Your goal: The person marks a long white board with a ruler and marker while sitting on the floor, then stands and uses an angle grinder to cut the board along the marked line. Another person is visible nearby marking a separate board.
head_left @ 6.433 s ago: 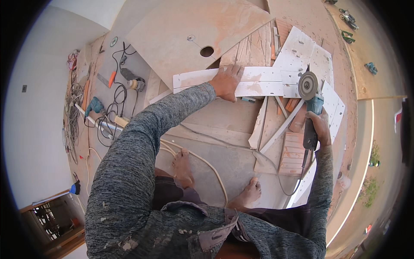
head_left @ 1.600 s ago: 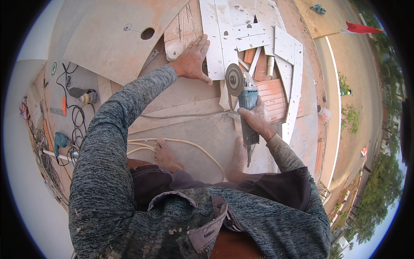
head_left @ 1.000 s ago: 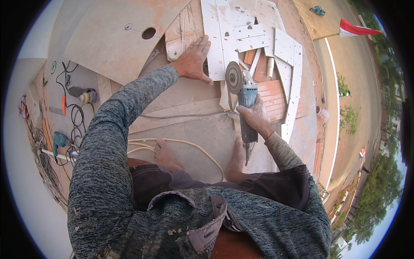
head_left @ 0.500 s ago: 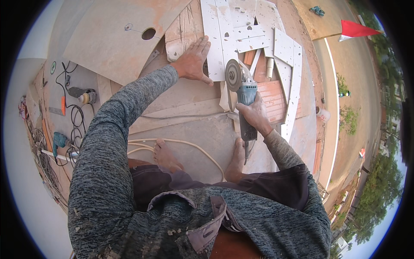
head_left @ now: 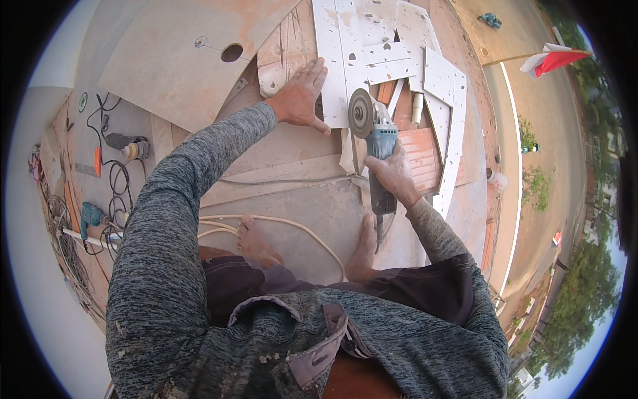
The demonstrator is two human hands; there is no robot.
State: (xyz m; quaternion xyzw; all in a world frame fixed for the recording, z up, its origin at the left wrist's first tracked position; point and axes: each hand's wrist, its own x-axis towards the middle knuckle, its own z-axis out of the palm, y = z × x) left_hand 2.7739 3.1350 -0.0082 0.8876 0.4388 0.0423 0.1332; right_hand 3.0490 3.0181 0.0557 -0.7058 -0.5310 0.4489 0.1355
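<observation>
My right hand [head_left: 396,176] is wrapped round the body of a blue and black angle grinder [head_left: 382,145]. Its round cutting disc [head_left: 361,113] stands beside the lower edge of a white, dark-speckled tile [head_left: 336,80]. Fingers stretched, my left hand [head_left: 300,98] lies flat where that tile meets a dusty, scratched slab [head_left: 280,63]. The left thumb points toward the tile's near corner. Whether the disc touches the tile or is spinning, I cannot tell.
Speckled tile offcuts [head_left: 444,86] and a reddish ribbed tile [head_left: 420,156] lie at the right. A large beige tile with a round hole [head_left: 179,73] is at the far left. A pale hose [head_left: 299,226] runs by my bare feet. A drill [head_left: 91,218] and cables lie left.
Both hands and the grinder hold almost the same place, with only a slight shift of the whole view. The red and white flag at the right has flapped into another shape.
</observation>
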